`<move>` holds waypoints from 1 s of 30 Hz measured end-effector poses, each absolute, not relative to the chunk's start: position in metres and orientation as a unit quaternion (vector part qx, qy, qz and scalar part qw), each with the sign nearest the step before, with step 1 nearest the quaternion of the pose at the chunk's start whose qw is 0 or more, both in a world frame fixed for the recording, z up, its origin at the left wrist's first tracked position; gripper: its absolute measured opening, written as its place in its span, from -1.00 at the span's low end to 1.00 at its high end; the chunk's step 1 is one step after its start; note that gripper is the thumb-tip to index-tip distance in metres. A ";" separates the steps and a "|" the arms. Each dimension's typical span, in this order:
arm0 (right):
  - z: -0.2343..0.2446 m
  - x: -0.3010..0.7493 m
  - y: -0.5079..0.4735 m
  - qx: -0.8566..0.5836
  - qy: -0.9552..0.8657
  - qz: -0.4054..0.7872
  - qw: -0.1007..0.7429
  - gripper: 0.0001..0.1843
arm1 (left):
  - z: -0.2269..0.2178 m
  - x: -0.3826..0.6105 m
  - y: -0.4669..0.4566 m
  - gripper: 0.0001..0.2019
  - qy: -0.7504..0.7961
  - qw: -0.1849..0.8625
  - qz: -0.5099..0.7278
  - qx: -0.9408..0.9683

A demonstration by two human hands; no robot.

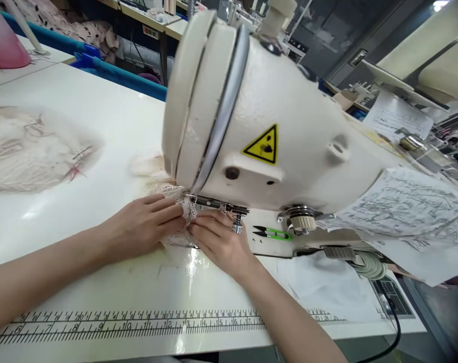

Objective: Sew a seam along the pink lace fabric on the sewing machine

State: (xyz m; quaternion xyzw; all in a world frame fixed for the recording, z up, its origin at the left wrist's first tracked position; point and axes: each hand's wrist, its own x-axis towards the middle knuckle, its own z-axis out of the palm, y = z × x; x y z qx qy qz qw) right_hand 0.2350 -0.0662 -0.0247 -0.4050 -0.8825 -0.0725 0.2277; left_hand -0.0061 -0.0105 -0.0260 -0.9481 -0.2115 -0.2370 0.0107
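running along the near edge of the table [100, 295], a printed ruler [138, 325] passes behind the right forearm [289, 312]. beyond it, the right hand [227, 247] has its fingers pressed together, tips against white lace [172, 190]. the left hand [144, 227] faces it, fingers together and bent over the same lace; whether either hand pinches it, i cannot tell. the lace lies bunched between the hands, at the end of the sewing machine [308, 131]. the needle can't be made out, and the fingertips are so near where it should drop that one straying inward could be pricked. uneven pull between the hands could pucker the openwork, and a loose fold could get caught in the stitching. green-handled snips [280, 235] lie just beside the right hand, blades towards it; a careless sideways move might nick it. farther off, left, rests a pale, wispy heap [32, 151].
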 end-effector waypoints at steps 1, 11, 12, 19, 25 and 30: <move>-0.025 0.235 -0.066 -0.403 -0.884 -0.074 0.226 -0.79 | -0.027 -0.006 -0.011 -0.58 -0.215 0.010 -0.243 -0.946; -0.025 0.231 -0.061 -0.373 -0.891 -0.093 0.240 -0.68 | -0.048 -0.014 -0.006 -0.45 -0.225 -0.006 -0.227 -0.948; -0.026 0.230 -0.061 -0.370 -0.893 -0.088 0.241 -0.68 | -0.048 -0.015 -0.005 -0.43 -0.223 -0.006 -0.226 -0.948; -0.034 0.226 -0.059 -0.369 -0.893 -0.086 0.241 -0.70 | -0.047 -0.019 0.000 -0.29 -0.231 -0.026 -0.202 -0.951; -0.032 0.224 -0.058 -0.368 -0.883 -0.132 0.258 -0.66 | -0.044 -0.018 -0.001 -0.33 -0.227 -0.001 -0.204 -0.952; -0.033 0.227 -0.059 -0.393 -0.881 -0.105 0.242 -0.68 | -0.043 -0.017 -0.003 -0.32 -0.238 -0.006 -0.189 -0.953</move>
